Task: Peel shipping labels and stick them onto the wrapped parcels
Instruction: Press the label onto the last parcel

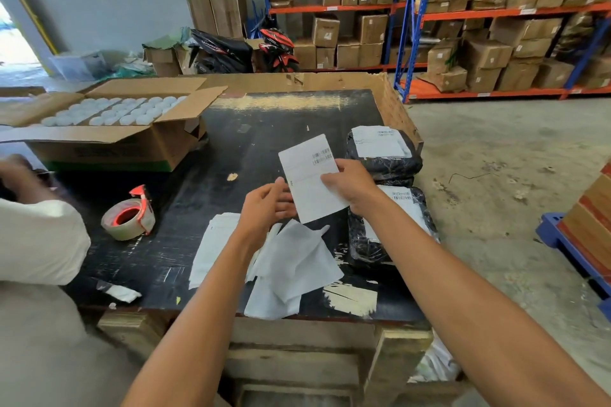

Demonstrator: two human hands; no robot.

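A scuffed black table top [264,129] stands on a concrete floor [496,142] before racks of cartons [496,43]; bare table lies beyond the fingertips. The right hand [352,183] pinches a shipping label [309,175] at its right edge, and the left hand [267,205], fingers curled, grips its lower left edge. Black wrapped parcels [383,158] sit just right of the fingers at the table's edge, loose backing sheets [294,261] below them.

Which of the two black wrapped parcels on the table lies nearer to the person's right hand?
The near black wrapped parcel, lying just under the right hand and wrist. The far black wrapped parcel sits beyond, toward the table's back edge.
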